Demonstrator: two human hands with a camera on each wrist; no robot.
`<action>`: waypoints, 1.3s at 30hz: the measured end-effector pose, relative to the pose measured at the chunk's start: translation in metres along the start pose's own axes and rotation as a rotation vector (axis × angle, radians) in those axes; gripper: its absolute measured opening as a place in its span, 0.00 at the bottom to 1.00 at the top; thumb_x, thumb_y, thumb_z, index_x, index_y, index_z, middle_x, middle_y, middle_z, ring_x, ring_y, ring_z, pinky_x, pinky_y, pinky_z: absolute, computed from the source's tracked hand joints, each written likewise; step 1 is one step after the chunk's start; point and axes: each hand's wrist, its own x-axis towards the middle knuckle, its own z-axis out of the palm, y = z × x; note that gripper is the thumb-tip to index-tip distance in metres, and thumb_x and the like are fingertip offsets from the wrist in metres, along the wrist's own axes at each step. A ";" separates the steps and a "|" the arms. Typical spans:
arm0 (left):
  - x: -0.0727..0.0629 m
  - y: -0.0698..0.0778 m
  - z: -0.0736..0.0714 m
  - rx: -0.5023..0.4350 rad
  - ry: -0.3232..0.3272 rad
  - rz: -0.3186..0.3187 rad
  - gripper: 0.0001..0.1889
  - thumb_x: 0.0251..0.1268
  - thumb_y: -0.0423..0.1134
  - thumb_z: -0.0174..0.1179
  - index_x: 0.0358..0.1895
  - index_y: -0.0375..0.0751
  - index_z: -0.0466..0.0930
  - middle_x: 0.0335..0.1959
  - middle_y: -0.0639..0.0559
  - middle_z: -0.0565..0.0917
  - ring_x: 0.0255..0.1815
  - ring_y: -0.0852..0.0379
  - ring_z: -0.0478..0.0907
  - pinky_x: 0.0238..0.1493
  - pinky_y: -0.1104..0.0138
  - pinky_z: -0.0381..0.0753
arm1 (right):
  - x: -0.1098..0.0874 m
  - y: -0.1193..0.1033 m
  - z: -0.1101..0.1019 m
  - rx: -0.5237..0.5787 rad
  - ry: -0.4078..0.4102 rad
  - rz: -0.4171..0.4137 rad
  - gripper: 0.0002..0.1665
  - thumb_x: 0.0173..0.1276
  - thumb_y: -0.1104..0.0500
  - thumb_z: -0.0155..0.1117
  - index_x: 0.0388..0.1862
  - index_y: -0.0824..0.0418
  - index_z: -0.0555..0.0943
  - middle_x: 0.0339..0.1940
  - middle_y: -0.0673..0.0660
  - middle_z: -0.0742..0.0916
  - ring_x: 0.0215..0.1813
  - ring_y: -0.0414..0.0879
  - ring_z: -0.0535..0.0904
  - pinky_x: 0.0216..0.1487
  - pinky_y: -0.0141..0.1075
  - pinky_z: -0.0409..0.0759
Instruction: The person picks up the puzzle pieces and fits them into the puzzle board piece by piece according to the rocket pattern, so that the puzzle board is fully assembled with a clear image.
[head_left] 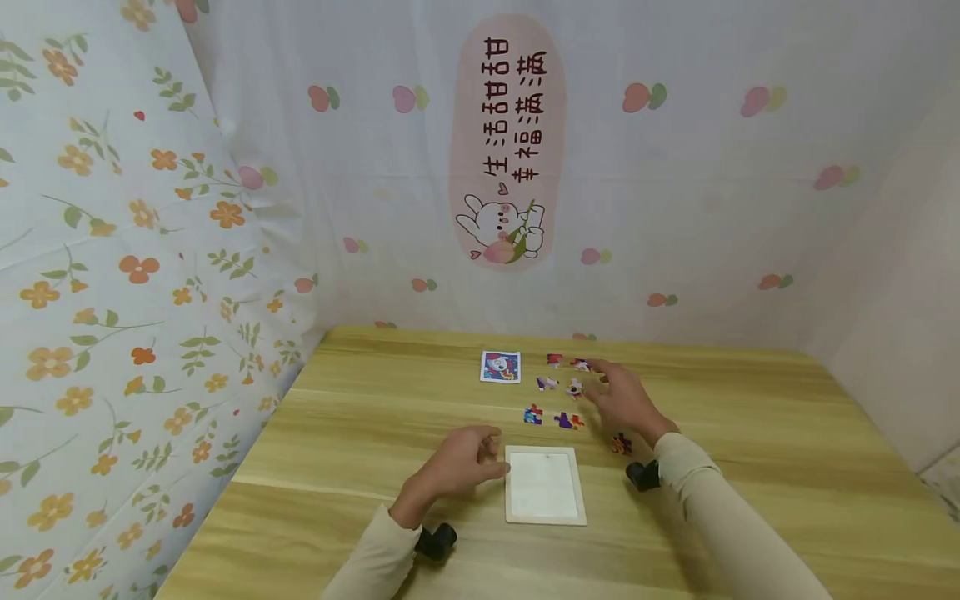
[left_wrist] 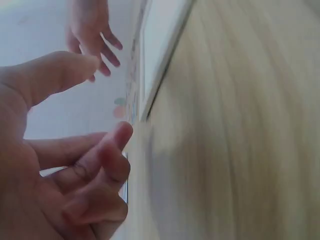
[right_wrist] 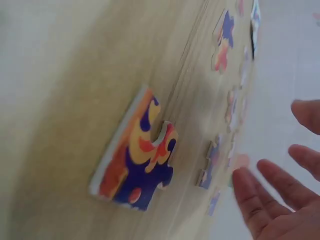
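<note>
A pale square puzzle frame lies on the table in front of the person, its inside white. My left hand is beside its left edge, fingers loosely bent; the left wrist view shows nothing between thumb and fingers. Over the loose jigsaw pieces beyond the frame hovers my right hand, fingers spread and holding nothing in the right wrist view. Its fingertips are near a white-and-purple piece. An orange-and-purple jigsaw piece lies apart from the others, below the right hand.
A small square picture card with a cartoon figure lies left of the pieces. Behind the wooden table hangs a printed white cloth; a flowered cloth covers the left side.
</note>
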 end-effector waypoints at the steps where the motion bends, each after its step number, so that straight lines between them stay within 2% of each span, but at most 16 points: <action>1: 0.000 0.000 0.002 -0.017 -0.005 -0.007 0.31 0.59 0.44 0.70 0.62 0.28 0.77 0.39 0.49 0.85 0.34 0.63 0.77 0.40 0.70 0.76 | 0.003 0.001 0.001 0.019 0.001 0.009 0.33 0.75 0.58 0.59 0.74 0.69 0.65 0.68 0.74 0.76 0.62 0.69 0.77 0.56 0.59 0.79; 3: -0.001 0.000 0.004 -0.031 -0.018 -0.018 0.30 0.56 0.44 0.73 0.58 0.28 0.79 0.32 0.52 0.82 0.28 0.66 0.72 0.34 0.72 0.73 | 0.009 0.003 0.003 0.033 0.013 0.014 0.31 0.74 0.58 0.59 0.72 0.69 0.68 0.66 0.74 0.78 0.57 0.66 0.81 0.49 0.54 0.83; 6: -0.002 0.001 0.005 -0.034 -0.041 -0.038 0.34 0.51 0.43 0.76 0.59 0.27 0.78 0.27 0.54 0.79 0.24 0.67 0.67 0.29 0.73 0.68 | 0.019 0.000 0.004 0.035 0.012 0.011 0.30 0.73 0.59 0.59 0.70 0.69 0.70 0.63 0.73 0.80 0.53 0.64 0.83 0.46 0.52 0.84; 8: -0.002 0.002 0.006 -0.020 -0.053 -0.051 0.34 0.48 0.43 0.78 0.58 0.28 0.78 0.26 0.54 0.77 0.24 0.66 0.66 0.28 0.73 0.66 | 0.026 -0.002 0.004 0.033 -0.005 0.012 0.29 0.73 0.58 0.59 0.69 0.70 0.71 0.62 0.73 0.81 0.54 0.65 0.83 0.50 0.53 0.83; 10: -0.003 0.002 0.005 -0.008 -0.058 -0.060 0.39 0.46 0.43 0.79 0.61 0.28 0.76 0.25 0.54 0.76 0.24 0.66 0.66 0.28 0.73 0.65 | 0.033 -0.007 0.003 0.033 -0.044 0.023 0.30 0.74 0.57 0.58 0.69 0.70 0.71 0.64 0.73 0.80 0.59 0.67 0.80 0.55 0.57 0.80; 13: -0.004 0.004 0.004 0.015 -0.058 -0.060 0.32 0.43 0.44 0.80 0.50 0.31 0.79 0.24 0.55 0.73 0.24 0.65 0.64 0.27 0.73 0.63 | 0.041 -0.012 0.003 0.044 -0.109 0.061 0.31 0.74 0.55 0.57 0.70 0.70 0.70 0.66 0.74 0.78 0.65 0.69 0.76 0.62 0.59 0.76; 16: -0.004 0.004 0.004 0.032 -0.057 -0.056 0.27 0.41 0.45 0.81 0.41 0.36 0.76 0.23 0.56 0.70 0.22 0.65 0.62 0.25 0.73 0.60 | 0.047 -0.016 0.004 0.056 -0.161 0.095 0.31 0.75 0.55 0.56 0.72 0.70 0.68 0.68 0.75 0.76 0.68 0.70 0.74 0.64 0.60 0.74; 18: -0.004 0.004 0.004 0.038 -0.059 -0.051 0.27 0.41 0.45 0.81 0.38 0.35 0.75 0.23 0.56 0.69 0.22 0.65 0.61 0.25 0.73 0.59 | 0.051 -0.015 0.006 0.058 -0.175 0.105 0.32 0.76 0.55 0.56 0.72 0.70 0.68 0.68 0.75 0.75 0.68 0.69 0.73 0.65 0.59 0.74; 22: -0.006 0.004 0.006 0.032 -0.072 -0.055 0.33 0.40 0.44 0.82 0.49 0.34 0.76 0.24 0.56 0.69 0.23 0.66 0.62 0.26 0.73 0.60 | 0.058 -0.012 0.010 0.051 -0.185 0.122 0.32 0.76 0.54 0.56 0.73 0.69 0.67 0.68 0.74 0.75 0.68 0.69 0.73 0.65 0.59 0.74; 25: -0.006 0.006 0.009 0.037 -0.082 -0.056 0.35 0.39 0.44 0.82 0.53 0.37 0.76 0.24 0.56 0.70 0.23 0.66 0.62 0.25 0.74 0.60 | 0.062 -0.012 0.011 0.053 -0.179 0.138 0.31 0.76 0.55 0.57 0.73 0.69 0.68 0.69 0.74 0.75 0.69 0.68 0.73 0.65 0.59 0.74; 26: -0.006 0.006 0.009 0.045 -0.082 -0.054 0.34 0.39 0.44 0.83 0.50 0.38 0.76 0.24 0.56 0.70 0.23 0.66 0.62 0.24 0.74 0.60 | 0.063 -0.012 0.011 0.059 -0.176 0.139 0.31 0.76 0.55 0.57 0.72 0.69 0.68 0.68 0.74 0.76 0.69 0.68 0.73 0.65 0.59 0.74; 29: -0.005 0.008 0.011 0.063 -0.084 -0.058 0.35 0.38 0.45 0.83 0.53 0.38 0.76 0.25 0.57 0.70 0.23 0.66 0.62 0.24 0.73 0.60 | 0.068 -0.013 0.013 0.054 -0.148 0.114 0.30 0.75 0.58 0.59 0.70 0.71 0.70 0.66 0.74 0.77 0.67 0.68 0.75 0.64 0.58 0.75; 31: -0.004 0.009 0.012 0.075 -0.084 -0.067 0.39 0.38 0.45 0.83 0.57 0.38 0.75 0.25 0.57 0.70 0.23 0.66 0.62 0.24 0.73 0.61 | 0.071 -0.014 0.015 0.030 -0.127 0.082 0.28 0.73 0.59 0.60 0.68 0.73 0.72 0.62 0.74 0.79 0.63 0.67 0.77 0.61 0.57 0.77; 36: -0.003 0.013 0.016 0.140 -0.089 -0.068 0.40 0.36 0.46 0.84 0.57 0.38 0.75 0.25 0.59 0.70 0.24 0.67 0.62 0.26 0.74 0.62 | 0.077 -0.014 0.019 -0.047 -0.088 0.060 0.25 0.71 0.61 0.62 0.62 0.74 0.76 0.55 0.72 0.79 0.54 0.64 0.81 0.56 0.53 0.81; 39: -0.003 0.015 0.016 0.165 -0.090 -0.082 0.40 0.36 0.47 0.84 0.56 0.38 0.75 0.25 0.59 0.70 0.25 0.67 0.62 0.26 0.74 0.62 | 0.081 -0.017 0.018 -0.069 -0.079 0.073 0.24 0.71 0.62 0.61 0.62 0.75 0.77 0.52 0.71 0.82 0.40 0.57 0.84 0.50 0.50 0.82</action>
